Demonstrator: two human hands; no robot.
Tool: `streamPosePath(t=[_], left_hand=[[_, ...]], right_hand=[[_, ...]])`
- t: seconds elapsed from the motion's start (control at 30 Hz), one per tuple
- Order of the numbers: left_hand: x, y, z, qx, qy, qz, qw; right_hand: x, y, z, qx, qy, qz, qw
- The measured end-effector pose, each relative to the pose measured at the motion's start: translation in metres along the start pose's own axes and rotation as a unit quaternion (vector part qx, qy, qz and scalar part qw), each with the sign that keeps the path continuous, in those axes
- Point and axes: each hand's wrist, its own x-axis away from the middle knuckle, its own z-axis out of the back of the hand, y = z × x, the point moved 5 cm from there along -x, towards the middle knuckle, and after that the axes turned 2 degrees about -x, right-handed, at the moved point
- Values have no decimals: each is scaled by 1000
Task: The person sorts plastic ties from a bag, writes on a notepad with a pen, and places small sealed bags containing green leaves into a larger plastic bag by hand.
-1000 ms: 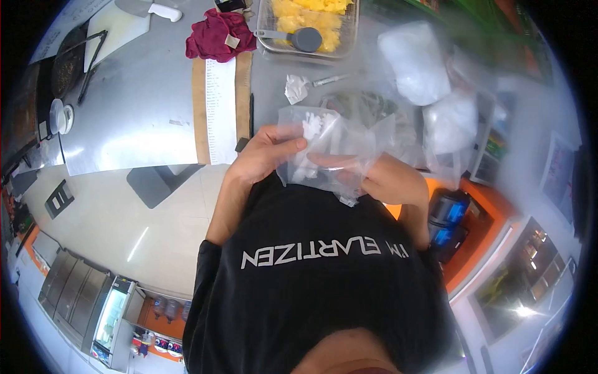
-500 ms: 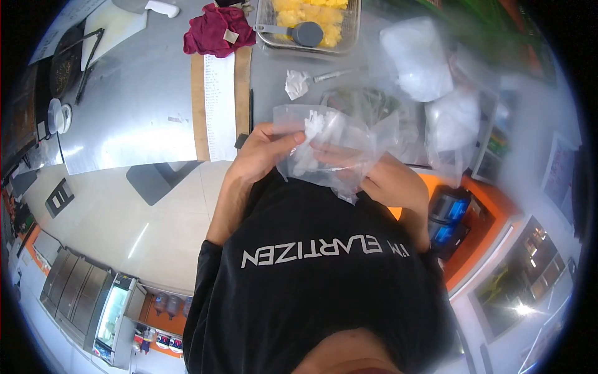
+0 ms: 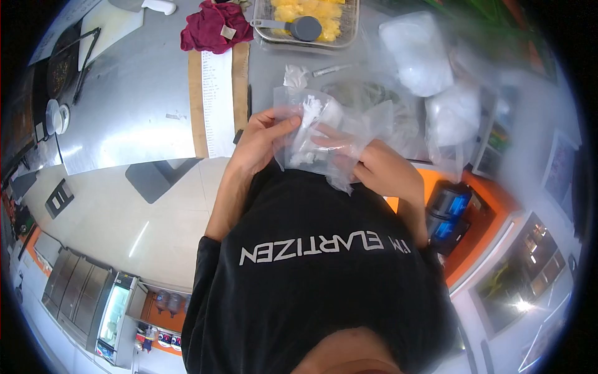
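Worktop (image 3: pixel 131 112) bore two white packs (image 3: pixel 416 56), seemingly done. At its near edge, a part-filled bag (image 3: pixel 306 149), seemingly unfinished: left hand's (image 3: pixel 258 142) grip pinched its side; right hand's (image 3: pixel 387 169) grip, partly behind plastic, unclear. White stuff (image 3: pixel 309 111) inside.

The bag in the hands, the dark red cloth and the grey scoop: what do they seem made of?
The bag seems thin, glossy plastic film: right-hand fingers show through. The cloth looks like matte fabric, given its loose folds. The scoop is probably plastic, dull, evenly grey; coated metal remains possible.
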Motion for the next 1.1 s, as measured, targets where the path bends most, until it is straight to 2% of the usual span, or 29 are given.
streamPosePath(t=[0.1,0.37,0.47,0.57,0.67,0.77,0.87,0.97,1.07,1.1], left_hand=[[-8,-11,9,8,-18,22,1000],[-22,-29,13,2,-119,91,989],[-22,-23,4,-42,-124,107,986],[-24,-25,8,-30,-129,113,985],[-26,-34,17,-41,-132,84,987],[-21,-31,8,-50,-165,63,983],[-13,-25,-2,-50,-154,64,985],[-13,-12,-9,-190,-96,103,972],[-13,-7,-14,-253,-57,107,960],[-13,-10,-14,-234,-55,100,965]], right_hand=[[-4,0,-1,-19,-8,-17,1000],[-11,-25,13,-16,-26,39,999],[-11,-27,21,-47,-28,-11,998],[-10,-23,20,-70,-7,-3,998],[-11,-16,16,-35,-3,14,999],[-13,-14,13,-64,-30,-27,997],[-12,-10,9,-26,8,33,999],[-16,-4,6,-36,-18,-6,999],[-10,5,10,26,-57,-10,998],[-8,7,10,-1,-39,-6,999]])
